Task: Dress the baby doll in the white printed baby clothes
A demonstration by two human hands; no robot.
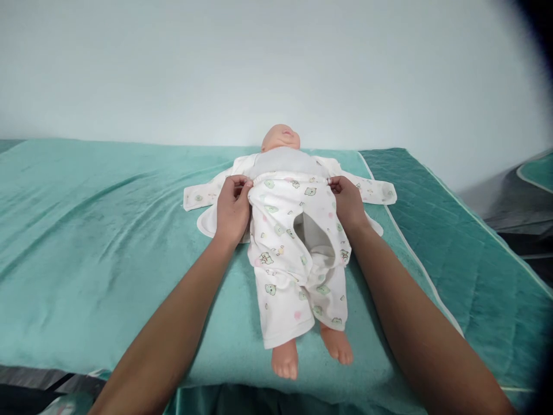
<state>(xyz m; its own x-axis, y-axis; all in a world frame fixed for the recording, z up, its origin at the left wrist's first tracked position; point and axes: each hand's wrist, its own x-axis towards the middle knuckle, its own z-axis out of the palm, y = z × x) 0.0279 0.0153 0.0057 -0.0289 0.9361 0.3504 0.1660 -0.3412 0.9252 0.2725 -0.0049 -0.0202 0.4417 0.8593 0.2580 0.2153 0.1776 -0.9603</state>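
A baby doll [280,137] lies on its back, head toward the wall and bare feet [285,358] toward me. White printed baby pants [280,230] cover its legs, with an open slit at the crotch showing grey cloth. My left hand [234,204] pinches the waistband at its left end, and my right hand [345,199] pinches the right end. Grey cloth [287,161] covers the doll's torso above the waistband. Beneath the doll spreads a white printed baby shirt [201,196], its sleeves stretched out to both sides.
A light green cover [108,242] with wrinkles lies over the bed. On the right, a darker green quilted cover [466,259] shows past a white-edged border. A pale wall [216,69] rises behind the bed. Another green-topped surface [538,172] stands at the far right.
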